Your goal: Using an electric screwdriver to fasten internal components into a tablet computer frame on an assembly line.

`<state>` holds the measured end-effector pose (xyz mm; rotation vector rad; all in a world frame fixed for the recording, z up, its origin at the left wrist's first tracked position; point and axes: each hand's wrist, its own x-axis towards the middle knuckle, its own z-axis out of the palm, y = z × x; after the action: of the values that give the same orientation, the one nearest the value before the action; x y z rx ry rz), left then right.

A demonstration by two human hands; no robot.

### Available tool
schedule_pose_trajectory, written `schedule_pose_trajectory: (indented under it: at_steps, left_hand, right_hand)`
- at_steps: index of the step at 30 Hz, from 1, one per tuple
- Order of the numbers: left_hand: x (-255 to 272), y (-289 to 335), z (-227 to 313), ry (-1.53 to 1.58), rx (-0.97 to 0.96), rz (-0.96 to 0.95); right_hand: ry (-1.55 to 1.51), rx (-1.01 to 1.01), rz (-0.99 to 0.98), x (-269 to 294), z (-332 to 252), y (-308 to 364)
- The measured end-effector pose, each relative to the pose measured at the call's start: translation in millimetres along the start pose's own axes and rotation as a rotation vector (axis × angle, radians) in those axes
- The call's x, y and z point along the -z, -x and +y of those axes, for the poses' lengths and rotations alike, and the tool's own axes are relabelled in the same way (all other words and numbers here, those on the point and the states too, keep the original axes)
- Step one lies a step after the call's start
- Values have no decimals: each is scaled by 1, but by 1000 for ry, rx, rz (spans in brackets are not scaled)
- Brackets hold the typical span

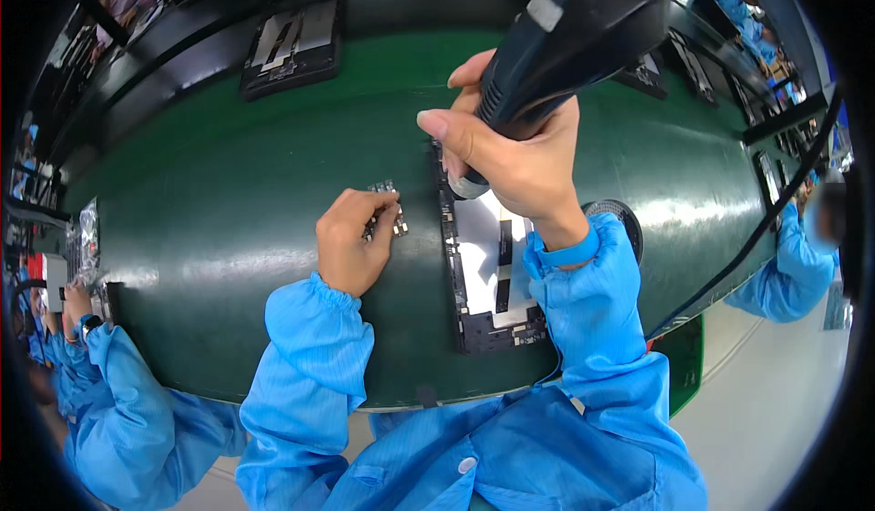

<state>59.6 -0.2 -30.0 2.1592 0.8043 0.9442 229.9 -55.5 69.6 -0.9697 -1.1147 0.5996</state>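
My left hand (351,237) pinches a small circuit board (398,224) between thumb and fingertips, low over the green tabletop. Whether the board touches the table I cannot tell. My right hand (533,160) is wrapped round the grip of a black handheld scanner (583,32), whose bulky head points up and away from me. Below the right hand lies an opened tablet housing (483,274) with a silvery inside, a dark flex strip and a black frame. The right hand and sleeve cover part of it. A blue band (570,254) circles my right wrist.
Another dark tablet housing (296,41) lies at the back left, below a black shelf rail (182,51). A round black object (624,219) sits beside my right wrist. A black cable (766,228) hangs at the right. Co-workers in blue sleeves (137,402) sit on both sides.
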Motion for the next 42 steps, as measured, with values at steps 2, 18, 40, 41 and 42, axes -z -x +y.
schedule_pose_trajectory:
  at_steps: [2,18,40,41,42]
  left_hand:
    - [0,-7,-5,7,-33,62]
    - [3,-10,-6,64,6,151]
    - [14,-7,-6,-104,-195,314]
    - [5,4,13,-102,-264,237]
    - [-1,18,32,-7,-356,109]
  right_hand:
    - [7,-46,4,-3,12,-4]
    - [32,-40,-17,-9,19,-1]
    - [41,158,275,35,-34,38]
    - [88,149,298,48,-35,49]
    - [93,118,336,54,-39,57]
